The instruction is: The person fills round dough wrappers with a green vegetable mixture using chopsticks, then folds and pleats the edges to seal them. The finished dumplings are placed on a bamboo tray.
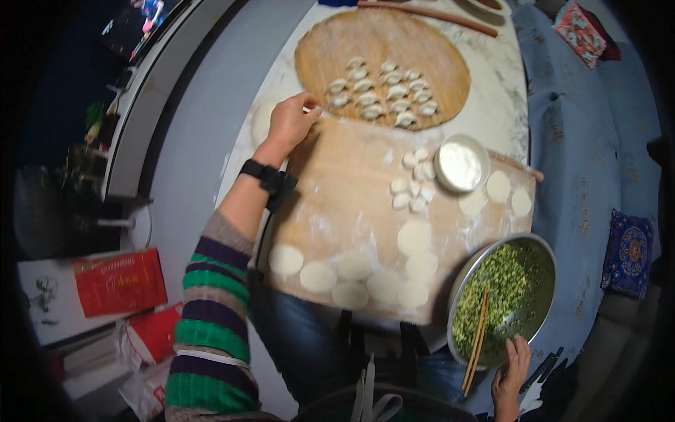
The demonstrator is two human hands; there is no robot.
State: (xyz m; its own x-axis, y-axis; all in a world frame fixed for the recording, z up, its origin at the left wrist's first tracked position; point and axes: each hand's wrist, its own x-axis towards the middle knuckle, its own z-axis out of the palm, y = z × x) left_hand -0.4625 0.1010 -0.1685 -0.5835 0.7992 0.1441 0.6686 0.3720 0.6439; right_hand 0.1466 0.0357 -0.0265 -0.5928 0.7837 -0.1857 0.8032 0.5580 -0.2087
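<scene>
My left hand (294,120) is at the far left corner of the floured wooden board (337,174), beside the round woven tray (379,37). Its fingers are bent together; whether they hold something small I cannot tell. Rows of folded dumplings (396,92) lie on that tray. My right hand (512,364) touches or nears the lower rim of a metal bowl (546,311) of chopped green filling (495,290), where a pair of chopsticks (479,337) leans. Round dough wrappers (318,277) lie along the board's near edge, and small dough pieces (401,200) near its middle right.
A bowl of white flour (461,163) stands on the board's right side, a wooden rolling pin (517,164) partly behind it. Another long wooden rod (437,17) lies beyond the tray on the marble table (501,68). A blue sofa (564,158) stands at the right.
</scene>
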